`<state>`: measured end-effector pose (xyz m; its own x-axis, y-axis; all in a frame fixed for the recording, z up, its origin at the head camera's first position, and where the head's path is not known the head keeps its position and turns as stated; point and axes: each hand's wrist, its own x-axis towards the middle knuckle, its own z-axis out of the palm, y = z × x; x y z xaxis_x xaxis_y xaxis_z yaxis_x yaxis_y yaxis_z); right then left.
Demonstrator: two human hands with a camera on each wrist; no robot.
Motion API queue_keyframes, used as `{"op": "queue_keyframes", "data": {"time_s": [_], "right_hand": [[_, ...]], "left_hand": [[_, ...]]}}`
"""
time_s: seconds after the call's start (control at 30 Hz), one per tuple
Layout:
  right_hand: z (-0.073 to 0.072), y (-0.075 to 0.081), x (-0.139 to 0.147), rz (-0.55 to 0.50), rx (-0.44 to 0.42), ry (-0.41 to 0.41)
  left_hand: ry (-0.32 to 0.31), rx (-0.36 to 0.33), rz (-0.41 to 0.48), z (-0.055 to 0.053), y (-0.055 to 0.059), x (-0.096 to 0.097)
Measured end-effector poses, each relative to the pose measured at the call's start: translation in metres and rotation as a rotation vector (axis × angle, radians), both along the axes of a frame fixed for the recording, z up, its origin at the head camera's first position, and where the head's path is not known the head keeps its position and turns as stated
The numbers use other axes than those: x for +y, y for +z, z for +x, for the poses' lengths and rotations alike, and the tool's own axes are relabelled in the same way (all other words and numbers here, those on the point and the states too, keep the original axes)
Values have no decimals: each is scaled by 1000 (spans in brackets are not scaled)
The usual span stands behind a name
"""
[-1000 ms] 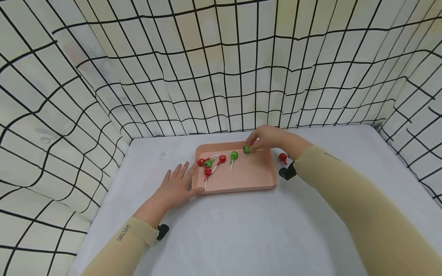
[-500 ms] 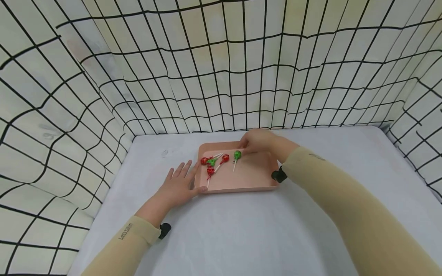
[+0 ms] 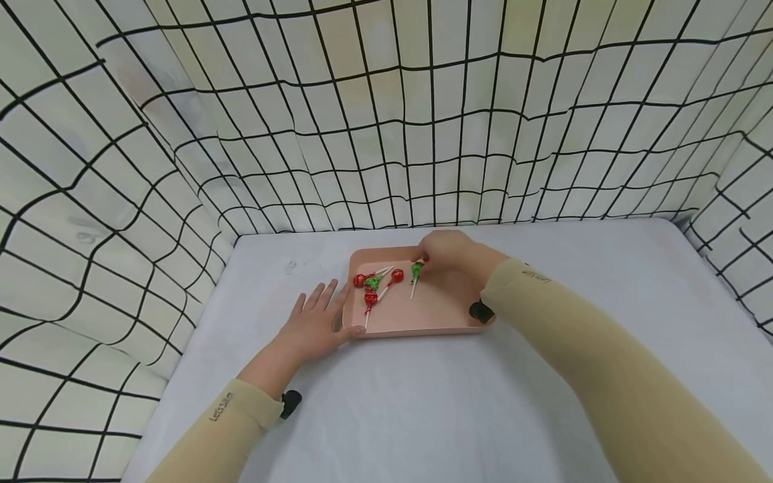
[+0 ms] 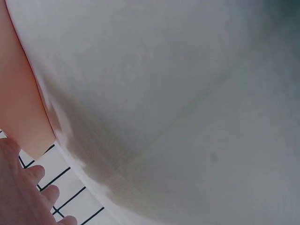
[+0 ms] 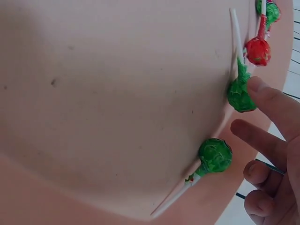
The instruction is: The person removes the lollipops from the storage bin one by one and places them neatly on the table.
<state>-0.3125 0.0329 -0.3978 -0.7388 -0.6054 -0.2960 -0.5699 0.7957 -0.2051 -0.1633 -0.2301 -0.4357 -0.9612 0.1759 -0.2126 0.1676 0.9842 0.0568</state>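
A pink tray (image 3: 435, 315) holds several lollipops. At its left side my left hand (image 3: 311, 327) lies with spread fingers, the thumb touching the tray's near-left corner. Over the tray's far side reaches my right hand (image 3: 448, 249), beside a green lollipop (image 3: 417, 270). In the right wrist view one fingertip overlaps that green lollipop's wrapped head (image 5: 240, 96), while another finger stands apart from it. A second green lollipop (image 5: 215, 154) lies by the tray wall there; in the head view the right hand hides it. Red lollipops (image 3: 396, 276) and another green lollipop (image 3: 372, 284) cluster at the tray's left.
A white-covered table (image 3: 392, 402) carries the tray. Black wire grid panels (image 3: 374, 134) rise behind and at both sides. Dark wrist cameras (image 3: 481, 312) sit under the sleeves. The right forearm covers the table area right of the tray.
My right hand has let go of one green lollipop at the tray's far right and shifted left to another. The red lollipop outside the tray is now hidden. The left hand stays put.
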Motion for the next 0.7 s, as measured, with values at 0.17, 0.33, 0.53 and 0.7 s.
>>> {"op": "queue_keyframes", "data": {"time_s": [0.17,0.33,0.53,0.7], "right_hand": [[-1,-5,-2,13,2,15],[-2,-7,-3,2,-14,25],[1,-8,1,-63,-91,-21],[4,-8,6,-138,-160,-74]], "left_hand": [[1,1,-14,0,1,1],[5,2,-14,0,0,2],[6,8,-14,0,-1,1],[6,6,-11,0,-1,2]]}}
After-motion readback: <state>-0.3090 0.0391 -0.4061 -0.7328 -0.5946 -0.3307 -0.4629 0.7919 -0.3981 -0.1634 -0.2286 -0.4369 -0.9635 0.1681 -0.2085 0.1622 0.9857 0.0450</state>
